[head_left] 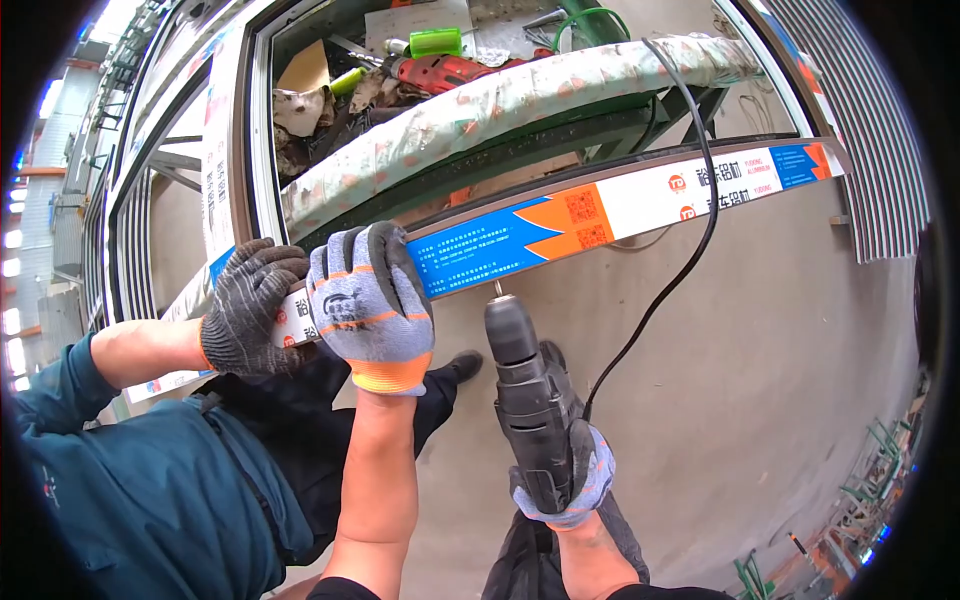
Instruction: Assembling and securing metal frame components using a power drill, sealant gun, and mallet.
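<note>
Gripping a black drill [522, 385] with the right hand [585, 480], pointing its bit [498, 288] right at the near edge of the frame [480, 248]. Clasping that frame with the left hand [370, 305], just beside a co-worker's gloved hand [250, 312].

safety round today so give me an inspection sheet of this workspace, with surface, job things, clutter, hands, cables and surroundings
Surface: green-legged workbench, edge wrapped in a patterned covering
Job's things: film-covered frame; black drill, its bit at the frame's near edge, contact unclear
Clutter: red tool, bright green cylinder and scraps on the workbench
Hands: left hand grips the frame; right hand holds the drill; co-worker's gloved hand on the frame
Cables: black cord runs from the drill across the frame
Surroundings: co-worker at left; ridged metal stock at right
</note>
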### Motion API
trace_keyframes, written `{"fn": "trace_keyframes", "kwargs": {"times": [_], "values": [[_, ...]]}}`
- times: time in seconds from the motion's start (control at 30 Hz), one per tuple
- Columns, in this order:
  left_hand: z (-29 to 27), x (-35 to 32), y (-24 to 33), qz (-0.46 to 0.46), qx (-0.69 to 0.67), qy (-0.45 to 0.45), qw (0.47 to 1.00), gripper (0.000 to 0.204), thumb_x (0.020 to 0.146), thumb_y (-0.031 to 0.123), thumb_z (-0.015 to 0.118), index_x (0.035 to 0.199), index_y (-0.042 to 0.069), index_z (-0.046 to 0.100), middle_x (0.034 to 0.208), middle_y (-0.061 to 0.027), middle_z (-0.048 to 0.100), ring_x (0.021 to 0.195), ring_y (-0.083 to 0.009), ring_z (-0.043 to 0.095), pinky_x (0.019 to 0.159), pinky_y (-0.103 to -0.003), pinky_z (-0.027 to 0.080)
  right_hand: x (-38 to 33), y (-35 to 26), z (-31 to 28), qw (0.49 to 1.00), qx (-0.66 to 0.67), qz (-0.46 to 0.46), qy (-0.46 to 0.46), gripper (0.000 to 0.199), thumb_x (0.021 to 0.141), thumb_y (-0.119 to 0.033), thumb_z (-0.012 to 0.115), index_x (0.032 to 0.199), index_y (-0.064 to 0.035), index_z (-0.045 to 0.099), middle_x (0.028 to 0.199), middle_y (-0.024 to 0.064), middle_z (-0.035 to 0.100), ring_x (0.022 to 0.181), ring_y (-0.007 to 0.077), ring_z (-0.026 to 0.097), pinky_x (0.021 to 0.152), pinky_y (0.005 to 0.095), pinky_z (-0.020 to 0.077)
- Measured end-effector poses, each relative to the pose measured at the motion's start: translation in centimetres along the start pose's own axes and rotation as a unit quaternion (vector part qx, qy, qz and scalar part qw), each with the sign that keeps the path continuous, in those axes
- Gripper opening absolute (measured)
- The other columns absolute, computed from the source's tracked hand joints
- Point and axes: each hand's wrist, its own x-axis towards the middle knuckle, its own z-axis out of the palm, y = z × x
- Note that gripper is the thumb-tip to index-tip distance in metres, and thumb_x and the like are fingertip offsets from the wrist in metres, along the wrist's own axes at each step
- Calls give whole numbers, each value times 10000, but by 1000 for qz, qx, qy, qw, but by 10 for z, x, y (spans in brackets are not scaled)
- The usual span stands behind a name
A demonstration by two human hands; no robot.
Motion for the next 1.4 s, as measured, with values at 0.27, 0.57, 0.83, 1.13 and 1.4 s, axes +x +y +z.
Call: {"fn": "trace_keyframes", "kwargs": {"times": [0.27, 0.57, 0.83, 1.13, 1.4], "values": [[-6, 0, 9, 54, 15, 28, 998, 122, 887, 84, 526, 903, 42, 639, 881, -149, 604, 837, -372, 553, 776, -449, 428, 4, -4, -3, 1000, 9, 19, 19, 787, 560, -161, 757, 1264, 57, 480, 972, 173, 628, 742, 359, 613, 684, 418, 507], [-4, -4, -10, 47, 41, 59, 996, 135, 837, 63, 553, 931, 75, 649, 920, -147, 608, 900, -369, 566, 800, -456, 443, 29, -17, 6, 998, 4, -3, 65, 608, 656, -178, 772, 1164, 62, 539, 985, 196, 610, 737, 367, 610, 660, 434, 527], [7, -8, -10, 45, 71, 68, 994, 176, 814, 165, 627, 967, 78, 635, 965, -140, 626, 904, -350, 595, 792, -453, 474, 2, -24, -24, 996, 31, -16, 84, 494, 658, -119, 754, 1081, 50, 564, 899, 191, 613, 688, 371, 595, 619, 419, 511], [-3, -15, 0, 33, 65, 38, 997, 131, 888, 168, 565, 900, 68, 649, 939, -147, 637, 903, -345, 600, 788, -441, 482, -52, -47, -162, 984, 139, 55, 98, 605, 642, -105, 735, 1198, 67, 565, 1065, 173, 657, 864, 332, 679, 773, 368, 545], [-4, -19, 6, 20, 52, 62, 997, 167, 880, 114, 531, 982, 46, 645, 996, -156, 636, 991, -353, 578, 901, -444, 450, -91, 54, -275, 822, 508, 195, 169, 750, 741, -148, 654, 1392, 107, 384, 1292, 174, 571, 1154, 232, 581, 1011, 331, 431]]}}
